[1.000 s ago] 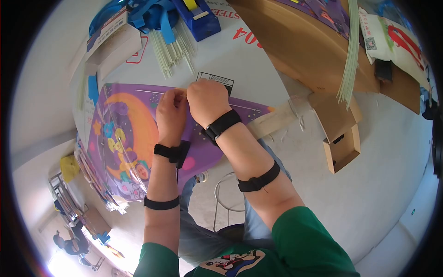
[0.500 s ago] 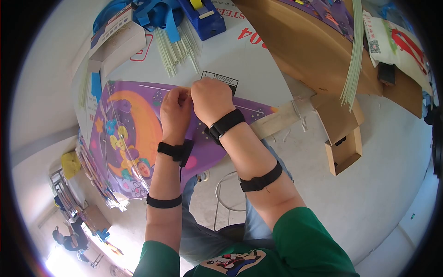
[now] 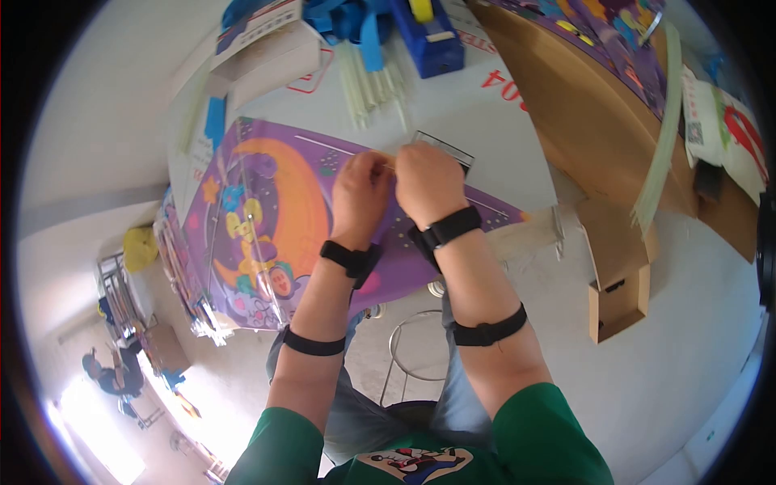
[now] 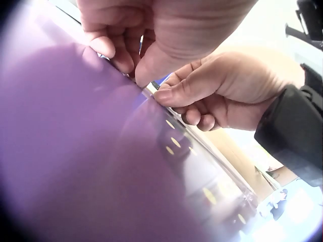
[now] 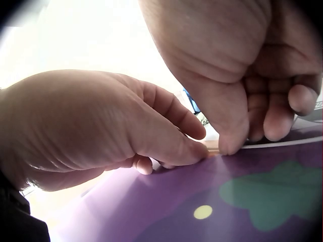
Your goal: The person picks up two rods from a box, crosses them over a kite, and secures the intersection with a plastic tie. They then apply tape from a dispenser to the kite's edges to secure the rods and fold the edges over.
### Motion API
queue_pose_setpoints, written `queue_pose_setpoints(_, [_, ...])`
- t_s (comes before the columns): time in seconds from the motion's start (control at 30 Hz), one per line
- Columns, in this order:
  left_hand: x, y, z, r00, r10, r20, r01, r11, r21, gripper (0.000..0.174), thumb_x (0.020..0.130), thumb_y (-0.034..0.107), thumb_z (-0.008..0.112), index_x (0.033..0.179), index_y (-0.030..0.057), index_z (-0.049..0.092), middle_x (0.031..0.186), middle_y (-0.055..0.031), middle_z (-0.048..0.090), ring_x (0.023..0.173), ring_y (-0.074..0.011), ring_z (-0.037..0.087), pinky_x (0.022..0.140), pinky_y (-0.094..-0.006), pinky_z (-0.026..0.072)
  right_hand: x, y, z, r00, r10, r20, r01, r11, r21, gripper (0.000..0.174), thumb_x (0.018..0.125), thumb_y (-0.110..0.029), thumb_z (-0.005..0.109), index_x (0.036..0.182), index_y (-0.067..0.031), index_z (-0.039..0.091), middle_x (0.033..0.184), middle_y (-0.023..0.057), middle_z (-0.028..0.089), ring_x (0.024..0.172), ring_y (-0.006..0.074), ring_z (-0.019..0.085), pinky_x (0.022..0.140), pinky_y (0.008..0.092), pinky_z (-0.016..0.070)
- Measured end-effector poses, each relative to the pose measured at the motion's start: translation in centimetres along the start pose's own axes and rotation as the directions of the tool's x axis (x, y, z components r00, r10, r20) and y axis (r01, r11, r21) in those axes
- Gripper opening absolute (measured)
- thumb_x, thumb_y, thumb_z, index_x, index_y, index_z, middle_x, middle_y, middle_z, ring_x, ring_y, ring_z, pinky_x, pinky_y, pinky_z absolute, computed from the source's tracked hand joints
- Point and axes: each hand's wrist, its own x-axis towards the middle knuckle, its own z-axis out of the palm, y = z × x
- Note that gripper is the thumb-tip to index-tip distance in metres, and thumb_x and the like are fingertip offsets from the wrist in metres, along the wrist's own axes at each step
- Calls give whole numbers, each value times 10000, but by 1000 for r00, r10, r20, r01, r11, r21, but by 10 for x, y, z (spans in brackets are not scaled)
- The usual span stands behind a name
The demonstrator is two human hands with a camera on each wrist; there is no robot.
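Observation:
A purple kite (image 3: 303,194) printed with an orange moon and cartoon figures lies across the white board. Along its upper edge runs a thin white rod (image 3: 323,145). At that edge my left hand (image 3: 360,198) pinches the hem and rod between thumb and fingers. My right hand (image 3: 432,184) grips the same edge right beside it, fingers curled. In the right wrist view the rod (image 5: 282,144) shows between the two thumb tips, which nearly meet. The left wrist view has the right hand (image 4: 227,93) with its thumb pressed on the hem.
Behind the hands are a bundle of pale rods (image 3: 368,89), a blue tape dispenser (image 3: 440,48), blue ribbon (image 3: 347,20) and a white box (image 3: 271,61). More rods (image 3: 664,137) hang at right, above an open cardboard box (image 3: 618,303). A distant person (image 3: 117,372) is at lower left.
The head view has swung, so the board, kite and hands appear farther right. Both hands stay together at the same part of the kite's edge.

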Motion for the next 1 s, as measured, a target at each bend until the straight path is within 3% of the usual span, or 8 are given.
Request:
queue_pose_setpoints(0.17, [0, 0, 0, 999, -16, 35, 17, 999, -30, 83, 743, 20, 604, 823, 22, 586, 795, -135, 601, 730, -323, 594, 640, -394, 485, 0, 2, 1, 1000, -9, 18, 10, 999, -52, 91, 757, -102, 560, 744, -52, 635, 787, 119, 629, 738, 281, 642, 636, 368, 522])
queue_pose_setpoints(0.63, [-2, 0, -2, 999, -24, 48, 26, 998, -60, 67, 733, 14, 606, 794, 7, 581, 772, -130, 584, 765, -330, 581, 666, -407, 472, 0, 0, -1, 999, -18, 31, 20, 998, -57, 56, 750, -82, 583, 749, -42, 623, 782, 122, 620, 744, 285, 633, 648, 374, 519])
queue_pose_setpoints(0.73, [-2, -6, -7, 998, 45, -32, -45, 999, 23, 106, 739, 3, 587, 842, 15, 607, 805, -125, 589, 803, -327, 575, 711, -406, 469, -1, 0, -2, 1000, -2, 18, 2, 999, -38, 60, 753, -85, 586, 752, -42, 628, 785, 126, 621, 748, 290, 632, 651, 375, 517])
queue_pose_setpoints(0.9, [-1, -8, -26, 974, 226, 22, -223, 937, 269, 334, 787, -56, 523, 1091, 54, 608, 1157, -122, 574, 1085, -326, 516, 910, -411, 435, -1, 1, -2, 999, -2, 33, 2, 1000, -7, 62, 760, -83, 586, 756, -38, 629, 784, 129, 620, 753, 297, 629, 664, 373, 515])
queue_pose_setpoints(1.0, [-4, -14, -30, 972, 200, 126, -229, 930, 288, 393, 795, -46, 519, 1167, 67, 580, 1287, -125, 509, 1183, -344, 454, 982, -423, 397, 0, 1, -3, 999, 0, 43, 1, 1000, -8, 67, 762, -82, 583, 758, -33, 628, 786, 131, 622, 759, 298, 630, 667, 375, 516])
